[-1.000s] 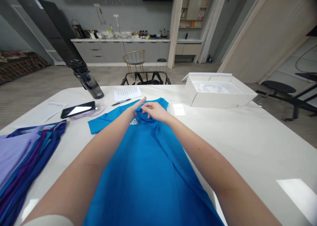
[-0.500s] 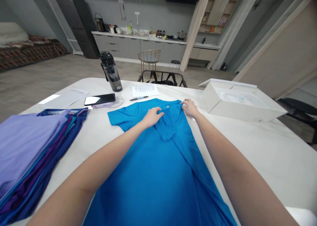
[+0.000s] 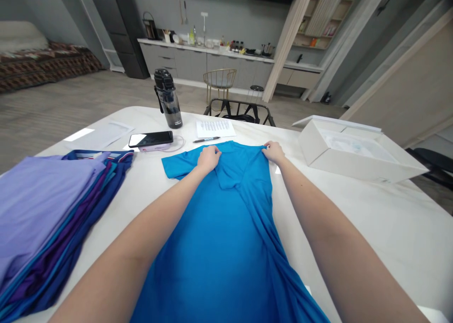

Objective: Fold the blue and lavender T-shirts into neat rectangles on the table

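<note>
A blue short-sleeved T-shirt [image 3: 222, 247] lies spread on the white table, its hem out of view at the bottom. My left hand [image 3: 209, 158] is closed on the shirt's fabric near the neckline, left of the middle. At the right shoulder edge, my right hand [image 3: 273, 152] pinches the cloth between thumb and fingers. The right sleeve is folded inward over the chest, with creases running down the right side. The left sleeve lies flat, pointing out to the left.
A stack of folded clothes [image 3: 46, 195] sits at the left. Beyond the shirt are a phone [image 3: 150, 139], a water bottle [image 3: 170, 106], a pen [image 3: 206, 139] and a printed sheet [image 3: 215, 128]. An open white box [image 3: 357, 155] stands on the table [image 3: 375, 224] at the right.
My left hand has moved left across the neckline, drawing fabric with it and covering the collar label. My right hand keeps its pinch at the shoulder. The right side of the shirt has bunched inward.
</note>
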Demonstrator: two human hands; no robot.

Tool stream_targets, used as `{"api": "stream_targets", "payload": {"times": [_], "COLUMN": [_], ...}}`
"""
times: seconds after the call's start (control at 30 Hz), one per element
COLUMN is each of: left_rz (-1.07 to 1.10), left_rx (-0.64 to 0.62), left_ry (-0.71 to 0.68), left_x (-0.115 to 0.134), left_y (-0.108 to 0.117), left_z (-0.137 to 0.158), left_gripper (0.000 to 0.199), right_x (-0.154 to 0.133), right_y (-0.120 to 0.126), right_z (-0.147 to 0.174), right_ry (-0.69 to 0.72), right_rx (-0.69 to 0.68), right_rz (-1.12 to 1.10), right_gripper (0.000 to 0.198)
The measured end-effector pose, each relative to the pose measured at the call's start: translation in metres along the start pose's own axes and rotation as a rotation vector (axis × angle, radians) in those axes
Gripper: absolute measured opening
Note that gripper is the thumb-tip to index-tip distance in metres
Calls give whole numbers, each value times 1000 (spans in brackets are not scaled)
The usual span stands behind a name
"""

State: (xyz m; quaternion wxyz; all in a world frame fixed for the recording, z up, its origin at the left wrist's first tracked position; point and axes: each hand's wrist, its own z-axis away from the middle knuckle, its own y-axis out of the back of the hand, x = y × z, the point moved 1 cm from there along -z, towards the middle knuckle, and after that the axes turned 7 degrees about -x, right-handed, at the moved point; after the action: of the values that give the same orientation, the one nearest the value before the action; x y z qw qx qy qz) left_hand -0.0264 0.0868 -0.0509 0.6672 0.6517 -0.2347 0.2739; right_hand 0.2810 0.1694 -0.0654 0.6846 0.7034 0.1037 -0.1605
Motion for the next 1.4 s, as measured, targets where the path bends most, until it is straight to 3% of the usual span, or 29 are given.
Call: {"api": "stream_targets", "payload": {"times": [0.3,0.4,0.5,0.57,0.63,0.7,0.8,0.97,1.13,1.27,1.4], "left_rz": [-183,-373,-471,-493,-508,-509,-488,-484,-490,-499,-506], "left_rx": [126,171,49,-108,-233,-278,-251,-240,-248,-252,-246], "left_ry": [-30,-215,-501,-561,-500,-430,-425,-421,-417,-413,-410], "left_x": [-2,-1,5,9,10,9,6,5,6,5,5], "left_y": [2,-1,-14,-26,-38,-47,-54,-53,-53,-54,-55], "left_z": [22,35,52,65,78,87,95,95,95,94,93], "left_gripper": [26,39,44,48,59,67,70,68,69,69,68], "right_x": [-7,-9,-10,-9,-7,-2,7,12,-3,-13,-11], "right_y": [-7,-12,-17,-19,-20,-19,-16,-6,0,-4,-7], "right_z": [27,46,69,85,98,108,119,142,190,242,280], "right_ry": [46,79,247,330,330,285,221,175,279,388,400], "right_rx": [170,147,66,-25,-109,-173,-214,-168,-163,-255,-277], "right_rz": [-45,-42,38,84,114,136,157,88,-19,30,125], "right_gripper": [25,38,46,50,56,62,65,62,57,60,59]}}
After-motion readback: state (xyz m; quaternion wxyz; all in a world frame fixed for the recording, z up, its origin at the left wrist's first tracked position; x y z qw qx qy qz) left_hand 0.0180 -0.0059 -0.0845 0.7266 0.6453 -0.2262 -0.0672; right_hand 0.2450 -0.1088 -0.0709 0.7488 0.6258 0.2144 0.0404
